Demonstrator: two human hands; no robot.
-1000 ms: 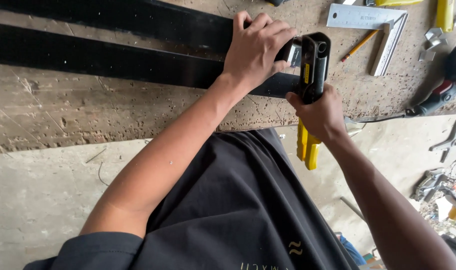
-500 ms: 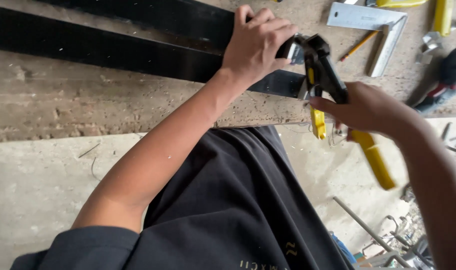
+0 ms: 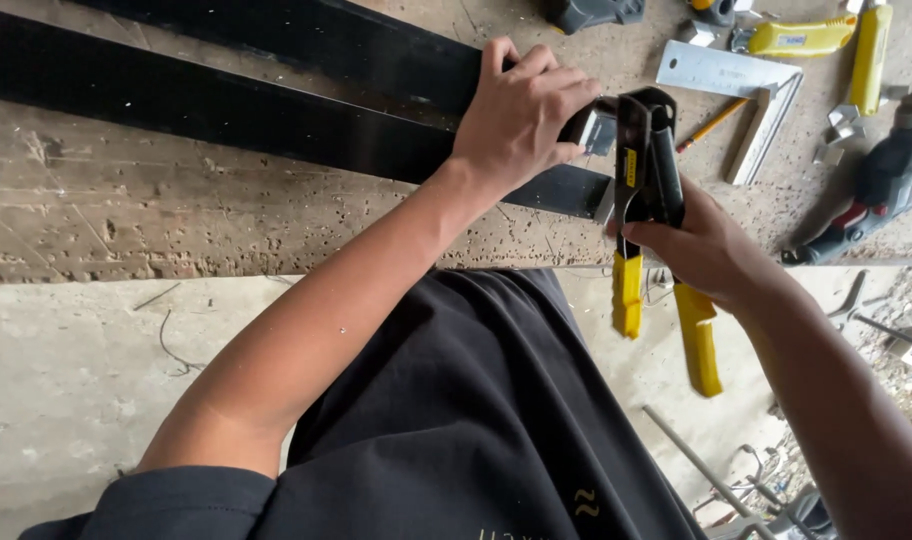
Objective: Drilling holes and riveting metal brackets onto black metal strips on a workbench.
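Head view: the left hand [image 3: 521, 115] lies closed over the end of a black metal bar [image 3: 276, 125] that runs along the wooden bench [image 3: 176, 220] toward its near edge, the fingers curled down on a small silvery bracket [image 3: 598, 132] at the bar's end. The right hand [image 3: 701, 245] grips a hand riveter [image 3: 648, 170] by its yellow handles, which stand a little apart; the tool's black head sits just beside the bracket, touching or nearly so, and I cannot tell which.

The left fingertips are very close to the riveter's head, so a slip of the tool as the handles are squeezed could pinch them. The bar's end lies near the bench edge, and only the left hand's pressure seems to hold it; a sideways pull from the riveter could shift the bar or twist the bracket out of line.

Toward the far right corner of the bench lie a steel square [image 3: 746, 95], a pencil [image 3: 711, 125] and a drill [image 3: 881, 190] near the right edge, well apart from the hands. A second black bar [image 3: 306, 40] lies beyond the first.
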